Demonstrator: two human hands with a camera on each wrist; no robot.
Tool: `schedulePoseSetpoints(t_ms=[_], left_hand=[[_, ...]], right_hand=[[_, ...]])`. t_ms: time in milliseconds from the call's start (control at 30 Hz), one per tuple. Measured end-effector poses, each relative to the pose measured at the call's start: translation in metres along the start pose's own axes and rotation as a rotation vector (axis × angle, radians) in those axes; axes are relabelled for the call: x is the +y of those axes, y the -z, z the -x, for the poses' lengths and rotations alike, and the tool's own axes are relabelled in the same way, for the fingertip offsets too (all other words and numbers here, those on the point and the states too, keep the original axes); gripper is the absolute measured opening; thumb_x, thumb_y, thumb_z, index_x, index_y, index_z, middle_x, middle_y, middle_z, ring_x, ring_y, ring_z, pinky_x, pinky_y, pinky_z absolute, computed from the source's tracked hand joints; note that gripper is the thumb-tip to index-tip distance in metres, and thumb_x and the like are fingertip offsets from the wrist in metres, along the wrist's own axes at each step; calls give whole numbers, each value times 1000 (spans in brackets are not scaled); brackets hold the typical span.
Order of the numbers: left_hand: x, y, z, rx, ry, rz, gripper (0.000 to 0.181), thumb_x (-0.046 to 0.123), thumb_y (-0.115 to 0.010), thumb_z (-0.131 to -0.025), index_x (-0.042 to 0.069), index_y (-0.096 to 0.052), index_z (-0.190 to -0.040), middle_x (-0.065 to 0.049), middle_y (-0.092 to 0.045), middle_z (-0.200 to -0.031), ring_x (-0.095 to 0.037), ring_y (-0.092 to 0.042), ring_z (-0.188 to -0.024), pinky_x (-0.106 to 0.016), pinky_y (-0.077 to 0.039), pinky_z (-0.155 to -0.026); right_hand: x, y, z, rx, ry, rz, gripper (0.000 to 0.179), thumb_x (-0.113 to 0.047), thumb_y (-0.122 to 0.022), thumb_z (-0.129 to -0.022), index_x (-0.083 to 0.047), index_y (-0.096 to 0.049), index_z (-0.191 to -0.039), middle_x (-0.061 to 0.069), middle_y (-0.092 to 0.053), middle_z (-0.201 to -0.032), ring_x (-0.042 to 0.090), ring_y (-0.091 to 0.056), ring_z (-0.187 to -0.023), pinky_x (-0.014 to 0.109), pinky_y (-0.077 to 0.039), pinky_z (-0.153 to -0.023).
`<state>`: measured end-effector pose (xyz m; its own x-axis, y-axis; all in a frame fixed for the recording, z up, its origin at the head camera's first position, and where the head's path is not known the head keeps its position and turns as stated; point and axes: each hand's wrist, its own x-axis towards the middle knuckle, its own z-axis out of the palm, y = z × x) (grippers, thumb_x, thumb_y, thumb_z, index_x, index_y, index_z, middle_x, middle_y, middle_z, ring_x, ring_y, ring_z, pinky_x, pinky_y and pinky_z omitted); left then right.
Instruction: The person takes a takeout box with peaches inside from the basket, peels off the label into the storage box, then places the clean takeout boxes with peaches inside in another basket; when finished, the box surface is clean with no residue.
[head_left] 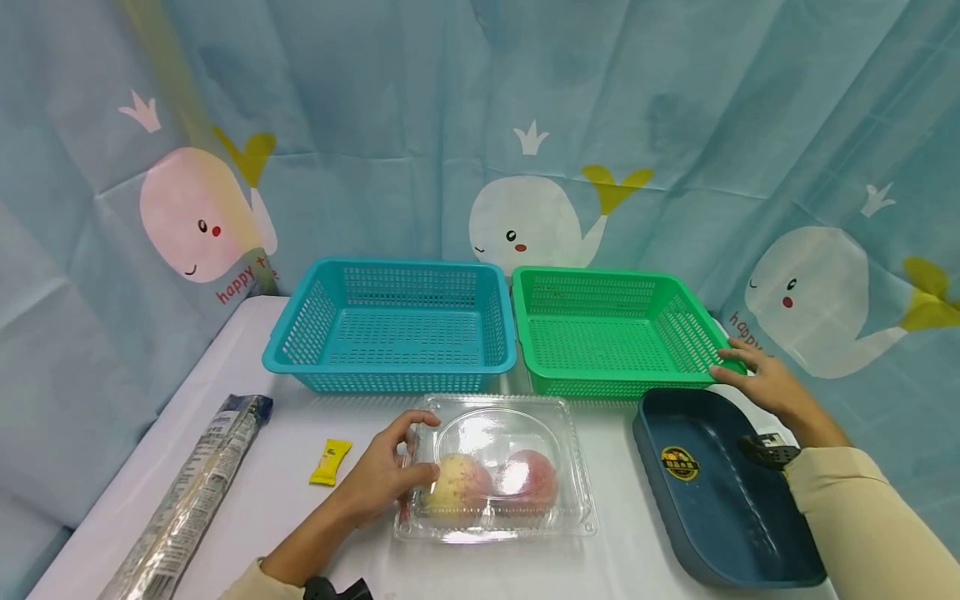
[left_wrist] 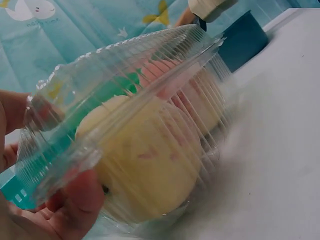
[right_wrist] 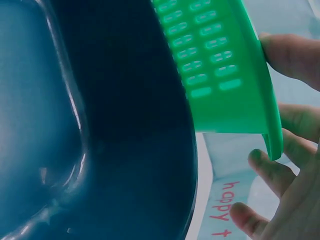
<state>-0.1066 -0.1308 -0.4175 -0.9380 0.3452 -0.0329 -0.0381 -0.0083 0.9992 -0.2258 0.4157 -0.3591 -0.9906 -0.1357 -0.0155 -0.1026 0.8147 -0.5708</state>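
A clear plastic clamshell box (head_left: pixel 498 467) with two peaches in it, one a yellow peach (left_wrist: pixel 145 160) and one a pink peach (head_left: pixel 527 479), lies on the table in front of me. My left hand (head_left: pixel 386 471) grips its left side, thumb and fingers around the edge. Over on the right, my right hand (head_left: pixel 768 387) touches the right front corner of a green basket (head_left: pixel 615 333). In the right wrist view its fingers (right_wrist: pixel 272 170) are spread, with fingertips at the basket's outer rim. Below that forearm sits a dark blue basin (head_left: pixel 720 492) bearing a round sticker.
A blue basket (head_left: pixel 390 333) stands left of the green one. On the left lie a small yellow packet (head_left: pixel 330 462) and a long silvery wrapped roll (head_left: pixel 195 500). A whale-print curtain (head_left: pixel 375 125) hangs behind the white table (head_left: pixel 285 533).
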Motion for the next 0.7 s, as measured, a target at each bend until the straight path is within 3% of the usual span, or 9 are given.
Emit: schedulePoseSetpoints(t_ms=[233, 367, 500, 700], left_hand=[[5, -4, 6, -25, -42, 85, 51, -4, -63, -82, 5, -44, -128, -23, -36, -105, -21, -57, -50, -28, -44, -33], [12, -8, 9, -31, -56, 171, 51, -8, -60, -82, 3, -41, -129, -24, -33, -110, -27, -62, -62, -36, -55, -48], [25, -9, 10, -31, -83, 205, 51, -8, -58, -83, 2, -38, -129, -26, -31, -113, -30, -63, -69, -45, -57, -62], [50, -9, 11, -14, -97, 181, 52, -8, -57, -83, 2, -38, -130, -27, -28, -114, -32, -62, -73, -46, -57, -63]], right_hand=[[4, -2, -1, -4, -4, -11, 72, -38, -57, -97, 11, -32, -144, 24, -4, -157, 59, -9, -133, 74, -24, -93], [5, -3, 0, 9, -8, 4, 73, -38, -57, -97, 11, -32, -143, 25, -5, -156, 58, -9, -134, 74, -24, -93], [4, -2, 1, 7, -14, 4, 73, -39, -57, -97, 11, -31, -144, 25, -4, -156, 58, -8, -134, 74, -23, -93], [0, -1, 1, -13, 3, -8, 73, -39, -57, -97, 11, -31, -144, 26, -4, -156, 59, -8, -133, 74, -23, -94]])
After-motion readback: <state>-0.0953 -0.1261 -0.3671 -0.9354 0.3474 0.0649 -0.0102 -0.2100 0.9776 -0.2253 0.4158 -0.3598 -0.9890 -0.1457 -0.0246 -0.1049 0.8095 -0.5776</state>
